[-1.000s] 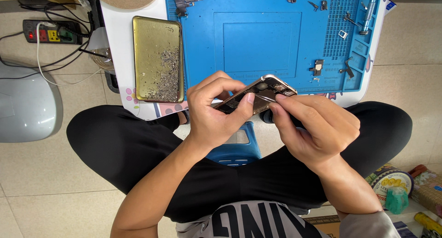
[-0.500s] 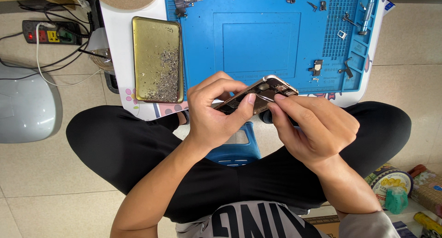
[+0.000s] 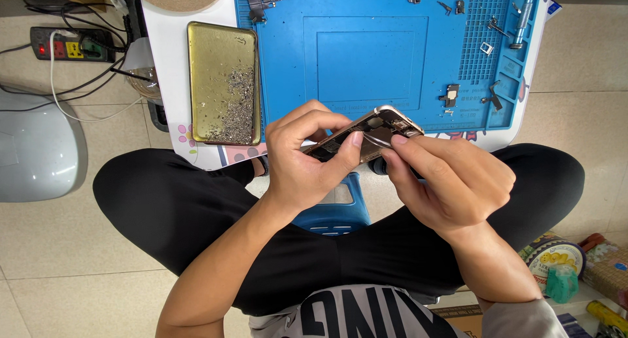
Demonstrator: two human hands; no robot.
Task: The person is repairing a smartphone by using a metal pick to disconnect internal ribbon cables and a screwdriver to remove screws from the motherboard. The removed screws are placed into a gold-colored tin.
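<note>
My left hand (image 3: 307,158) grips an opened gold-framed phone body (image 3: 386,122), holding it tilted above my lap at the table's near edge. My right hand (image 3: 451,178) pinches a thin silvery tool (image 3: 374,140) whose tip rests inside the phone's open back near its top end. Both hands touch the phone. Behind them lies a blue repair mat (image 3: 373,50) on a small white table (image 3: 167,70), with small phone parts and screws scattered along its right side and top edge.
A gold metal tray (image 3: 219,57) holding several tiny screws lies left of the mat. A screwdriver (image 3: 521,21) rests at the mat's right. A power strip (image 3: 69,47) with cables sits on the tiled floor, next to a grey rounded object (image 3: 36,148). Tins (image 3: 553,259) stand lower right.
Both hands and the phone stay in nearly the same place; my right fingers have shifted only slightly on the tool.
</note>
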